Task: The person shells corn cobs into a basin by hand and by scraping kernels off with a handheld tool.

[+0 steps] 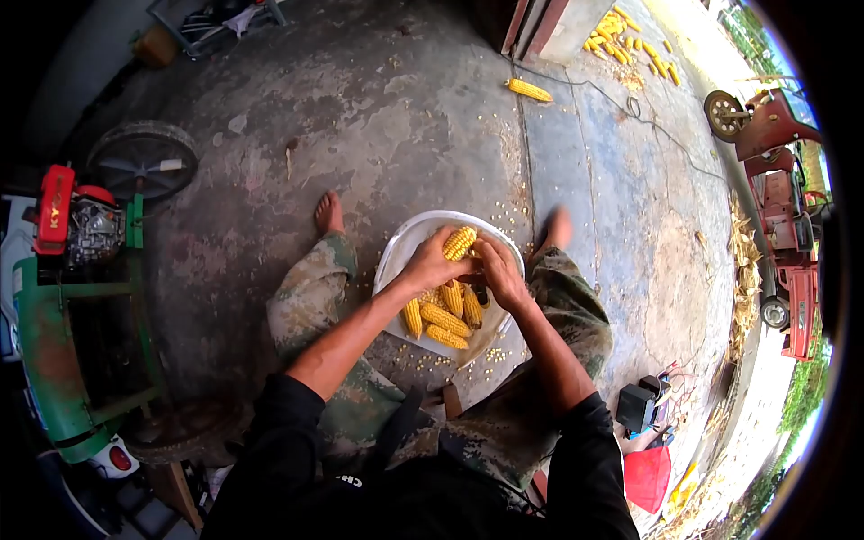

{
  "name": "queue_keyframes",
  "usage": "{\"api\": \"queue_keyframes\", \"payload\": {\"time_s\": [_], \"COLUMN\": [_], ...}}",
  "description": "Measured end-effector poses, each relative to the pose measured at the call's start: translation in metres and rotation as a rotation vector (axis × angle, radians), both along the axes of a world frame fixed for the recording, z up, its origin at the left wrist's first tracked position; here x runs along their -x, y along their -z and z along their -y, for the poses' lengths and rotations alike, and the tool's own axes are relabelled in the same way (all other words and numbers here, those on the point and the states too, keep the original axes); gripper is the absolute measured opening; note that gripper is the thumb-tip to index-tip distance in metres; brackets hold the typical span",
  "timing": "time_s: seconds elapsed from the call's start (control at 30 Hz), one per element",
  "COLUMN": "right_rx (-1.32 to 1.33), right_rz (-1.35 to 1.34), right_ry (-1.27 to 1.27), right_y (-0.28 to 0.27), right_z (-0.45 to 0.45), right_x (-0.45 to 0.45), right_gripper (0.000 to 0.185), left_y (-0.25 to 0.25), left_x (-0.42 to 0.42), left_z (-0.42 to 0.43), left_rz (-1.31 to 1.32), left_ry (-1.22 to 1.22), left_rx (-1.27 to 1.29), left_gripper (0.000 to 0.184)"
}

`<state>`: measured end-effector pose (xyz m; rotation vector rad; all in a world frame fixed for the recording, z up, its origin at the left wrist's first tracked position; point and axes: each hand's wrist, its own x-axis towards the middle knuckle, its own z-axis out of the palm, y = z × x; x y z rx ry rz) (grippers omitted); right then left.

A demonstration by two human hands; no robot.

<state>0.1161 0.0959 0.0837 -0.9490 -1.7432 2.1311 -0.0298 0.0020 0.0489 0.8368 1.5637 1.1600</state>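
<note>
My left hand (432, 263) is wrapped round a yellow ear of corn (460, 242), whose upper end sticks out above the fingers. Against the right side of that ear, my right hand (501, 274) has its fingers curled and closed on it; its fingertips are partly hidden. Both hands are over a white basin (436, 216) between my legs. Several more ears of corn (445, 319) lie in the basin below my wrists, some of them partly covered by my hands.
Loose kernels (495, 355) are scattered round the basin. One ear (528, 90) lies on the concrete floor, near a cable (633, 106). A green machine with a red engine (56, 209) stands left; a red vehicle (778, 193) is at right. More corn (621, 40) lies by the doorway.
</note>
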Motion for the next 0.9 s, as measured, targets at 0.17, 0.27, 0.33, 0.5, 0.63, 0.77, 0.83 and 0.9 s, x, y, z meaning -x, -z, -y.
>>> {"api": "queue_keyframes", "payload": {"time_s": [0.17,0.27,0.33,0.5,0.63,0.77,0.83,0.9], "right_rx": [0.13,0.131,0.109,0.088,0.01,-0.18,-0.308,-0.393], "right_rz": [0.116,0.075,0.084,0.11,0.155,0.219,0.239,0.209], "right_ry": [0.065,0.086,0.111,0.088,0.062,0.052,0.067,0.089], "right_y": [0.016,0.014,0.013,0.019,0.005,0.007,0.011,0.013], "right_z": [-0.004,-0.001,0.003,0.016,0.035,0.034,0.032,0.032], "right_x": [0.001,0.007,0.009,0.014,0.025,0.031,0.031,0.033], "right_gripper": [0.05,0.049,0.051,0.058,0.068,0.072,0.073,0.068], "left_y": [0.023,0.019,0.004,0.0,-0.007,-0.003,-0.002,-0.006], "left_x": [-0.003,0.0,0.002,0.012,0.001,-0.003,-0.006,-0.013], "left_z": [-0.004,-0.004,-0.004,-0.013,-0.02,-0.026,-0.028,-0.03], "left_rz": [0.111,0.415,0.482,0.573,0.675,0.642,0.609,0.615], "left_ry": [-0.079,-0.16,-0.217,-0.366,-0.484,-0.506,-0.498,-0.651], "left_rx": [-0.07,-0.021,-0.011,0.052,0.042,-0.01,-0.056,-0.059], "left_gripper": [0.042,0.04,0.036,0.028,0.032,0.038,0.04,0.047]}}
